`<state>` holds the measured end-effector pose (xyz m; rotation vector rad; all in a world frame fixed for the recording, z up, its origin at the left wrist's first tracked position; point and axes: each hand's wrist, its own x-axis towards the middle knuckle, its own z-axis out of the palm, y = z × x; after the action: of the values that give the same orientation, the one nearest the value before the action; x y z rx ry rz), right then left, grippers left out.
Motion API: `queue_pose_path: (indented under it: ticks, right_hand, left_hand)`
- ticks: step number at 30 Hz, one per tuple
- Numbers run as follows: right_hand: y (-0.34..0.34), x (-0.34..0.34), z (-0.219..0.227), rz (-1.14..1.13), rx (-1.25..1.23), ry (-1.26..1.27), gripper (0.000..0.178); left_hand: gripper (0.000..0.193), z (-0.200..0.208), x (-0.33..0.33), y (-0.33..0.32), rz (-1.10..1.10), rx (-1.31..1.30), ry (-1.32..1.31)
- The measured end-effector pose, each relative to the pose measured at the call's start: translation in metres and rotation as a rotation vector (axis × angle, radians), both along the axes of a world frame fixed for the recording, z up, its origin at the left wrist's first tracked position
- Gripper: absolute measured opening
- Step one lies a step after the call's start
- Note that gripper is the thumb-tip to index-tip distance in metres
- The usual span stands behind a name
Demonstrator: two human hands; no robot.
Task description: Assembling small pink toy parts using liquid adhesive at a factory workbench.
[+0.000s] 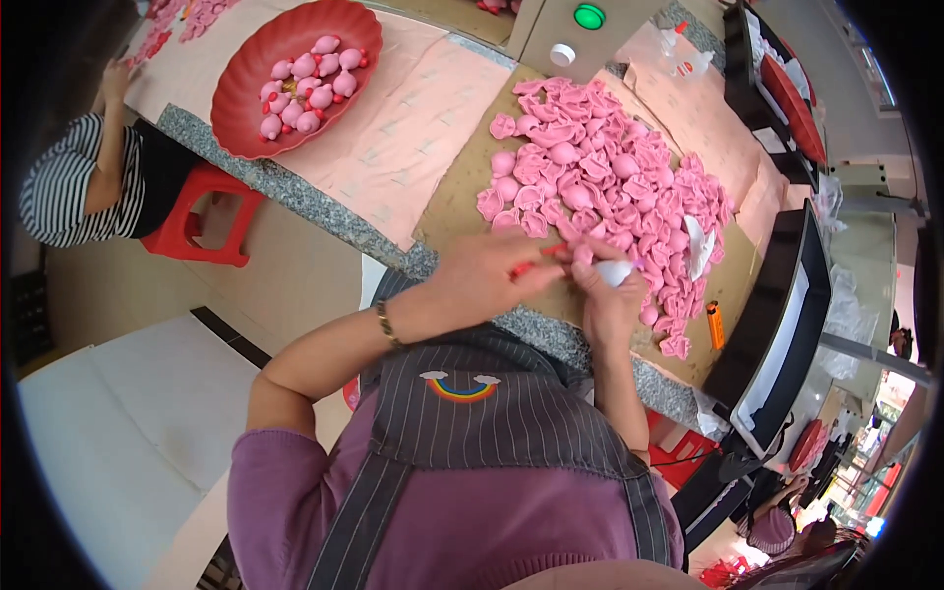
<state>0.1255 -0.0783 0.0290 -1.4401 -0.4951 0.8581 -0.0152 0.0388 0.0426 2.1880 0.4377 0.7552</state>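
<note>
My left hand (487, 275) is closed, slightly blurred, with small red pieces (521, 269) at its fingers. Just to its right, my right hand (612, 300) is wrapped round a small white bottle (615, 272) with a purplish tip. Something pink shows by that hand's fingertips, too small to name. Both hands are close together over the table's near edge. Beyond them spreads a large heap of soft pink pieces (590, 167), some crumpled with frilled edges and some round. A white scrap (699, 248) lies on the heap's right side.
Far left on the table, a red scalloped bowl (231, 108) holds several round pink pieces with red parts. An orange lighter (715, 324) lies right of the heap, beside a black tray (777, 334). A grey machine box (580, 39) stands behind. Another person (74, 182) sits near a red stool (211, 221).
</note>
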Motion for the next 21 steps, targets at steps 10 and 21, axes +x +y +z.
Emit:
queue_pose_path:
  ticks: [10, 21]
  right_hand:
    - [-0.006, 0.032, -0.012, -0.263, 0.366, -0.161, 0.026]
    - [-0.024, 0.01, -0.005, -0.191, 0.225, -0.642, 0.038]
  left_hand:
    - [0.025, -0.023, 0.07, 0.0, -0.15, 0.556, -0.01]
    - [0.029, -0.012, 0.039, 0.015, -0.31, 0.055, -0.232]
